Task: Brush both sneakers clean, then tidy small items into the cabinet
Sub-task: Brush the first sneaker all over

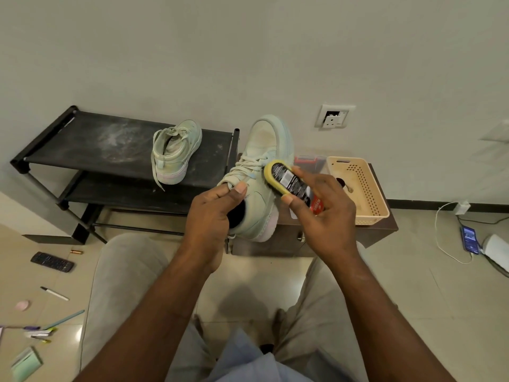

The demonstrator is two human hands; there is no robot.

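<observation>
My left hand [213,213] grips a pale green sneaker [264,150] by its collar, with fingers inside the opening, and holds it up toe away from me. My right hand [325,213] grips a yellow-edged shoe brush [286,179] with a black label and presses it against the sneaker's side near the laces. A second pale green sneaker [175,153] lies on the top shelf of a black shoe rack [82,144]. A low brown cabinet [382,230] stands behind the held sneaker.
A beige perforated basket [369,188] sits on the cabinet. On the floor at left lie a remote [52,261], a battery [76,252], a marker [55,293], pens and a green card. A phone [469,239] charges at right by a cable.
</observation>
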